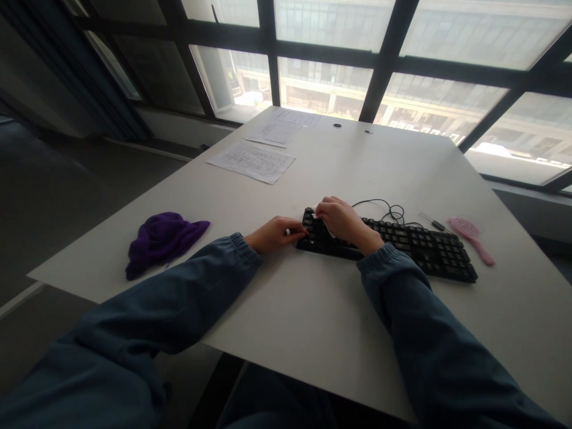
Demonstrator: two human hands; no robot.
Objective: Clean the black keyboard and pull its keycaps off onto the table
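Note:
A black keyboard lies on the white table, its cable coiled behind it. My right hand presses a small white wipe or cloth onto the keyboard's left end, mostly hidden under the fingers. My left hand rests at the keyboard's left edge, fingers curled against it, steadying it. Both arms wear blue sleeves.
A purple cloth lies at the table's left. A pink brush and a thin dark tool sit right of the keyboard. Printed sheets lie at the far side, near the windows. The table's edge is close to my body.

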